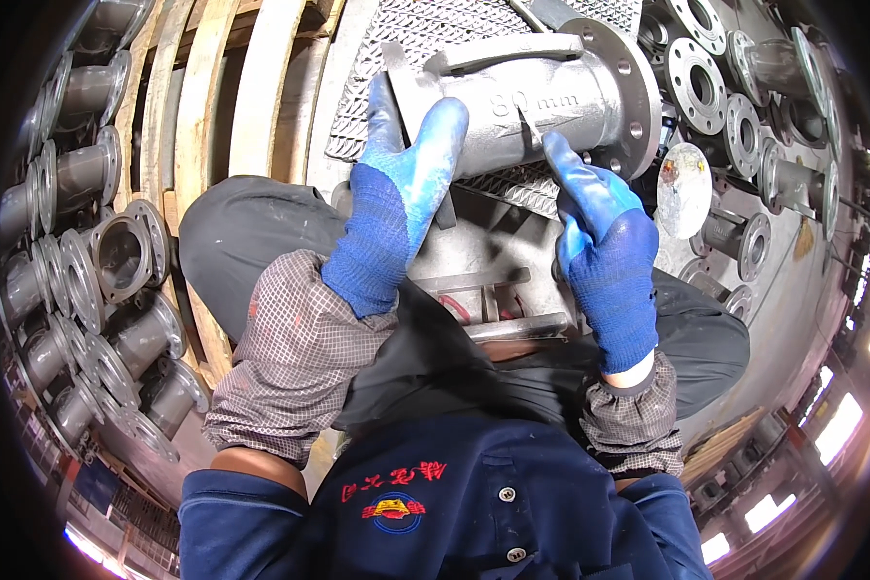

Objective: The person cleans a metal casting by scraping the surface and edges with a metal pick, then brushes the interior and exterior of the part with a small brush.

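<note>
A silver-grey flanged cast metal valve body (541, 101) lies on its side in front of me, with raised lettering on its barrel and a drilled round flange at its right end. My left hand (396, 164), in a blue coated glove, grips its left flange, thumb on the barrel side and fingers on the outer side. My right hand (599, 208), gloved alike, is closed just below the barrel. From its fingertips a thin, pointed silvery tool (529, 126) reaches up to the lettering; its exact kind is unclear, and its rear end is hidden in the glove.
Beneath the valve body is a patterned metal mesh (358, 106). A wooden pallet (198, 87) stands at the left, beside many stacked flanged castings (77, 179). More flanged castings (696, 87) crowd the right, near a pale stained disc (684, 190). A metal frame (493, 295) sits between my legs.
</note>
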Available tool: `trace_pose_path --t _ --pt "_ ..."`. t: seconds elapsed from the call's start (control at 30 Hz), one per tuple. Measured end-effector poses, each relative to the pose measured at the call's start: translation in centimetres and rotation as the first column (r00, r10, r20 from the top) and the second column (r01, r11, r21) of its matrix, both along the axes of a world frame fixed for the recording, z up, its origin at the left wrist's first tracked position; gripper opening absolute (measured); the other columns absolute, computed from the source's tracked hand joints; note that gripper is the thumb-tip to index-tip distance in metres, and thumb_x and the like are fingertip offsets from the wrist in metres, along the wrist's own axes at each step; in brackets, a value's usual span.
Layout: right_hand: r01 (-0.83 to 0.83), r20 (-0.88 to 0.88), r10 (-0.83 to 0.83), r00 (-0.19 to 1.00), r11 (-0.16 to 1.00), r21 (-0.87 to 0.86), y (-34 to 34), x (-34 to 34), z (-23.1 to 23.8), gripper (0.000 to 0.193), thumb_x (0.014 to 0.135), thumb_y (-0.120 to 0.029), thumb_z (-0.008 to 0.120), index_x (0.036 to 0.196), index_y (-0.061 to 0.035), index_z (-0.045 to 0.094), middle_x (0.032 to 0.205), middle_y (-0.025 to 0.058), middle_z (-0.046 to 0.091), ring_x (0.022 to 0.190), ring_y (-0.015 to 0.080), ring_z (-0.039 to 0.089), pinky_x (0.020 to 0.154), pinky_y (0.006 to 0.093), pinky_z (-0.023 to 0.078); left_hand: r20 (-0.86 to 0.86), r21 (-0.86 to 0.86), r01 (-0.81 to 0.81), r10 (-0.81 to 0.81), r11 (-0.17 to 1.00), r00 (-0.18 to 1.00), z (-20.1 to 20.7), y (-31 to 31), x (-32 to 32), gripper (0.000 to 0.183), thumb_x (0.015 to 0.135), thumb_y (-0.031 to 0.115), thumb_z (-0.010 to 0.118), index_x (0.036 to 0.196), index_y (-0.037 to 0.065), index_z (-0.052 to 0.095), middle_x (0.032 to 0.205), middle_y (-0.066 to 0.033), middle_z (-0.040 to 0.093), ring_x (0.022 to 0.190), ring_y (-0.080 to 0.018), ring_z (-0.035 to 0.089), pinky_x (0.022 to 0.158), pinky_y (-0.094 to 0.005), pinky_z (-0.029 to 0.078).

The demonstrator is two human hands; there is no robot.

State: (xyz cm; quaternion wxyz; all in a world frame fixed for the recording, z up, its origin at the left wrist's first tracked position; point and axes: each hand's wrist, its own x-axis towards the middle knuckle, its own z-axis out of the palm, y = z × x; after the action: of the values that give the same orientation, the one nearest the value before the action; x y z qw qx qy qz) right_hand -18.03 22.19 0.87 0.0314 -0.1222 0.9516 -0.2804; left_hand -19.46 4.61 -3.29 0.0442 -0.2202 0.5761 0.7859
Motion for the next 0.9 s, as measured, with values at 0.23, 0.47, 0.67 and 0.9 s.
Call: trace_pose_path --t 0.23,0.47,0.67,0.9 --pt "-0.012 -0.038 0.014 0.999 0.998 0.057 -0.1 0.0 -0.2 0.054 0.069 0.011 0.049 0.119 -0.0059 0.061 0.095 0.0186 0.065 0.084 0.0326 0.063 0.076 0.0363 0.049 -0.036 0.065 0.011 -0.009 0.998 0.999 -0.5 -0.2 0.1 0.074 0.09 0.013 0.061 0.147 0.006 0.013 0.101 -0.009 0.057 0.082 -0.0099 0.057 0.068 -0.0201 0.05" --pt "0.005 -0.026 -0.003 1.0 0.997 0.078 0.0 -0.2 0.7 0.053 0.07 0.011 0.05 0.119 -0.0052 0.061 0.097 0.0172 0.065 0.086 0.0278 0.063 0.075 0.0338 0.049 -0.026 0.157 -0.019 0.023 0.987 0.999 -1.0 -0.2 0.3 0.082 0.089 0.01 0.061 0.148 0.011 0.005 0.102 -0.0104 0.057 0.086 -0.0119 0.059 0.07 -0.0194 0.051" --pt "0.081 0.001 -0.081 0.997 0.997 -0.009 0.6 -0.2 0.0 0.054 0.07 0.014 0.049 0.119 -0.0068 0.061 0.098 0.0158 0.065 0.084 0.0222 0.064 0.075 0.0287 0.05 0.033 0.091 0.059 -0.063 0.994 0.997 -0.9 -0.7 0.4 0.087 0.088 0.013 0.063 0.148 0.012 0.0 0.1 -0.0116 0.057 0.085 -0.0122 0.06 0.068 -0.0209 0.053" --pt "0.037 -0.067 -0.035 0.997 0.999 0.022 0.3 -0.4 -0.3 0.051 0.071 0.012 0.049 0.116 -0.0064 0.063 0.1 0.0169 0.065 0.088 0.0279 0.064 0.079 0.0319 0.05 0.031 -0.002 0.06 -0.06 0.998 0.998 -0.4 -0.6 0.4 0.087 0.088 0.019 0.063 0.148 0.009 0.001 0.105 -0.0137 0.057 0.088 -0.0121 0.059 0.072 -0.0207 0.052"
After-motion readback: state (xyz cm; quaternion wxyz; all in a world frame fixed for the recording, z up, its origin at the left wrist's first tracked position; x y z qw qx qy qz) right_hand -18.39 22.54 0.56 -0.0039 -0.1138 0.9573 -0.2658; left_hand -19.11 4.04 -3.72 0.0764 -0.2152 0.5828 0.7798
